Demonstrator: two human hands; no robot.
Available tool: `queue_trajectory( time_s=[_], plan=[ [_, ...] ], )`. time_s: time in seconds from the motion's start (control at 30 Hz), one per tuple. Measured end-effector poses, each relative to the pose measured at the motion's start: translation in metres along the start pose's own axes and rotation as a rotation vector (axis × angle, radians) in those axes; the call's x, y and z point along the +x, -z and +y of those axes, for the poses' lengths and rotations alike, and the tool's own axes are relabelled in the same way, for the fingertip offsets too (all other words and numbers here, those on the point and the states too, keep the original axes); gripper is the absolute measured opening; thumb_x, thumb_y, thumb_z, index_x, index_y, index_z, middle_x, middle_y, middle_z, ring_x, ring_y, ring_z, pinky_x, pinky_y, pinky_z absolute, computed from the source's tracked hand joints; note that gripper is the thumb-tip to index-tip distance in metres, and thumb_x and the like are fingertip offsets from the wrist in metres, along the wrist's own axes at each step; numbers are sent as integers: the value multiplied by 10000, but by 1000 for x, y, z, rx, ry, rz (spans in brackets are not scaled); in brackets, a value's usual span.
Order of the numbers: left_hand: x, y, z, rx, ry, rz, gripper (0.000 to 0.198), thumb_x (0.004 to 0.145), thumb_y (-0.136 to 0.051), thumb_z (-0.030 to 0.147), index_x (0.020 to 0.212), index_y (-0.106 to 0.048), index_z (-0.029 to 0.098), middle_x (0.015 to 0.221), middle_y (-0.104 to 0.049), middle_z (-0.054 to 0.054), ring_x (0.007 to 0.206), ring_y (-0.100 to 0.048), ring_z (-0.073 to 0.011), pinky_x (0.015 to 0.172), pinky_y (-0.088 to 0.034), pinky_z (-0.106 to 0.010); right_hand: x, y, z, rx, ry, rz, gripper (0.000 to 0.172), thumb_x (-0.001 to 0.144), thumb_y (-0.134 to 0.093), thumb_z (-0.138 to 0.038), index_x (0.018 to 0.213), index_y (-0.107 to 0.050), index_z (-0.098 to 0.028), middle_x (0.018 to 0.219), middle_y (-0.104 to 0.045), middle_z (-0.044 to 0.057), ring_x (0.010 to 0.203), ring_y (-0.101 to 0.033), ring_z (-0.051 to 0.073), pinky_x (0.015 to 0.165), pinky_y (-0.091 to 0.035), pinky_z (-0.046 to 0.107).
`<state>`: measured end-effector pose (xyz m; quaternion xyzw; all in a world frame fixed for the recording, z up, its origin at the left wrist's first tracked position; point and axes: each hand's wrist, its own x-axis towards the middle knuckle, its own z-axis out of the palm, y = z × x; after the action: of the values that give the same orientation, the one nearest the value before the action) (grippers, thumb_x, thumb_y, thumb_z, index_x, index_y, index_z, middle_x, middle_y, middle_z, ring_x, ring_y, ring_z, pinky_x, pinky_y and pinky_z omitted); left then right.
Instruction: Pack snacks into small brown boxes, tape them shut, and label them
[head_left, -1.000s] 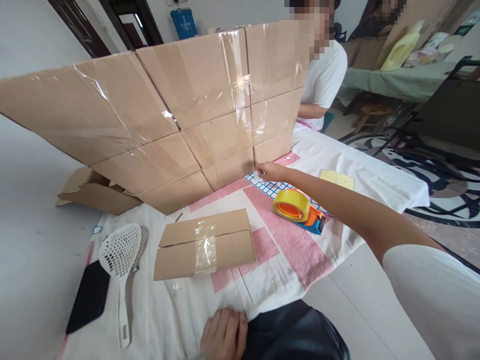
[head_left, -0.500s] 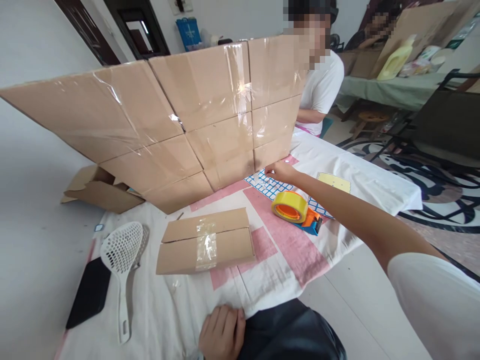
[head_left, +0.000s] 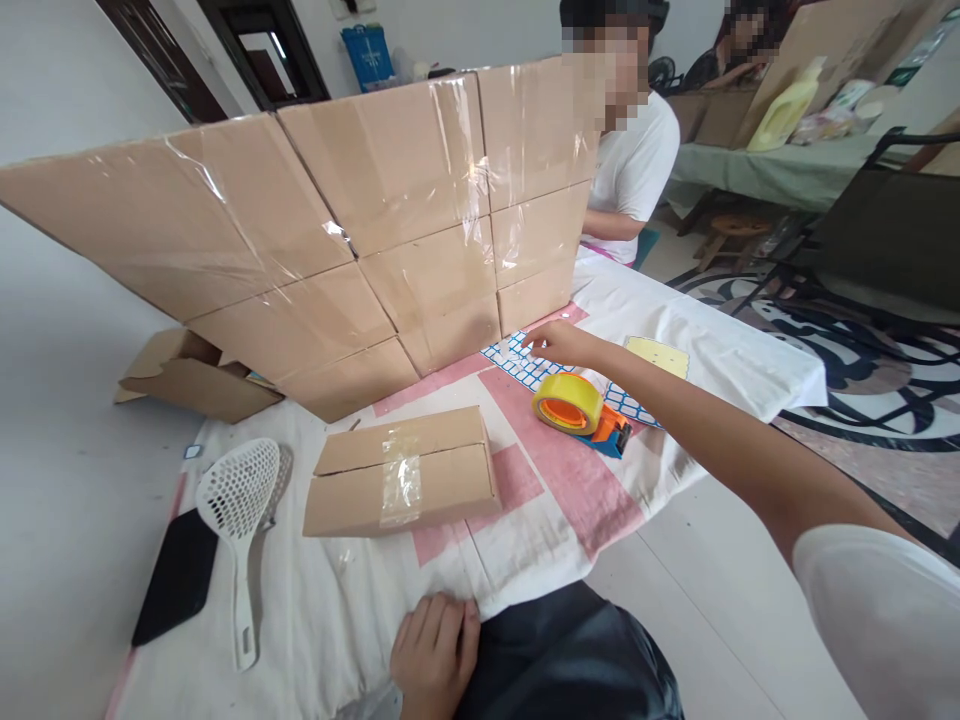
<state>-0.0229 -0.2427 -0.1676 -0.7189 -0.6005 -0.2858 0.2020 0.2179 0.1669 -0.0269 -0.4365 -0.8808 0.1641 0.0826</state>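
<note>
Head view over a table (head_left: 712, 350) covered with a white and pink cloth. At far left lie a flat black device (head_left: 176, 590) and a white slotted scoop (head_left: 238, 500). Behind them a large cardboard panel (head_left: 337, 230), pieced together with clear tape, stands upright across the table. In front of it lies a small taped cardboard box (head_left: 401, 470). At the near edge the left hand (head_left: 433, 650) rests palm down on the cloth, fingers loosely bent and holding nothing. Right of centre, the right hand (head_left: 559, 343) reaches out, its fingertips drawn together on a blue gridded sheet (head_left: 517, 360) just beside the panel's lower right corner; I cannot tell whether they pinch anything. A yellow tape dispenser (head_left: 574, 405) sits just beside that hand. Further right lies a pale yellow card (head_left: 658, 355). A person in a white shirt (head_left: 634, 170) sits behind the panel.
</note>
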Motion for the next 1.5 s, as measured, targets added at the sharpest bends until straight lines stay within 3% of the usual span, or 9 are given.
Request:
queue_trajectory(
  time_s=[0.37, 0.57, 0.7, 0.83, 0.97, 1.07, 1.17, 1.3, 1.5],
  plan=[
    [-6, -4, -5, 75, -46, 12, 137, 905, -676, 160, 831, -568, 200, 750, -698, -22, 694, -652, -190, 661, -396, -320, 83, -33, -19, -59, -320, -164, 340, 741, -820, -317, 973, -781, -72, 898, -779, 177, 867, -736, 306, 684, -515, 288],
    [2, 1, -1, 57, -20, -8, 172, 906, -668, 153, 802, -545, 211, 712, -665, -8, 648, -607, -172, 637, -382, -320, 69, -25, -15, 173, -269, -96, 11, 749, -702, -119, 749, -702, -108, 675, -714, 91, 726, -703, 233, 625, -478, 252],
    [14, 9, 1, -157, -17, -25, 184, 886, -622, 63, 809, -556, 216, 661, -618, 6, 609, -568, -159, 612, -400, -309, 36, -11, -16, 419, -147, 3, 57, 800, -655, -126, 855, -647, -139, 720, -699, 41, 609, -629, 129, 550, -454, 203],
    [58, 32, 6, -407, -145, -20, 208, 848, -587, 20, 792, -541, 215, 594, -561, 14, 541, -482, -150, 548, -353, -316, -4, 1, -27, 656, -3, 88, 121, 831, -659, -229, 924, -631, -158, 768, -687, 24, 619, -603, 108, 538, -450, 194],
    [147, 67, 17, -456, -327, 72, 142, 861, -611, 91, 811, -548, 208, 624, -595, -2, 570, -479, -152, 561, -335, -322, -47, 11, -51, 945, 216, 123, 217, 812, -738, -353, 870, -650, -164, 724, -651, -2, 642, -594, 115, 592, -465, 225],
    [224, 78, 24, -456, -148, 52, 71, 906, -632, 156, 896, -599, 218, 755, -671, -5, 695, -584, -159, 655, -423, -307, -79, 21, -75, 966, 307, 164, 214, 863, -737, -371, 916, -650, -183, 764, -644, -4, 684, -595, 124, 632, -475, 242],
    [281, 70, 28, -486, 117, -226, 212, 924, -662, 350, 1099, -648, 232, 1038, -747, -28, 910, -679, -198, 762, -479, -316, -106, 30, -96, 965, 371, 217, 176, 926, -689, -369, 969, -637, -206, 826, -646, 6, 736, -608, 140, 675, -498, 265],
    [307, 55, 29, -707, 290, -565, 229, 939, -601, 421, 908, -692, 213, 847, -750, 8, 719, -663, -164, 645, -440, -280, -126, 31, -102, 797, 357, 365, 119, 965, -629, -334, 1006, -639, -223, 789, -634, -4, 653, -545, 130, 608, -448, 257],
    [309, 53, 25, -637, 287, -619, 324, 926, -586, 479, 755, -659, 213, 734, -704, 22, 659, -604, -149, 622, -390, -284, -132, 25, -73, 777, 206, 670, 169, 955, -646, -394, 992, -649, -229, 839, -672, 19, 691, -599, 152, 631, -464, 281]
  ],
)
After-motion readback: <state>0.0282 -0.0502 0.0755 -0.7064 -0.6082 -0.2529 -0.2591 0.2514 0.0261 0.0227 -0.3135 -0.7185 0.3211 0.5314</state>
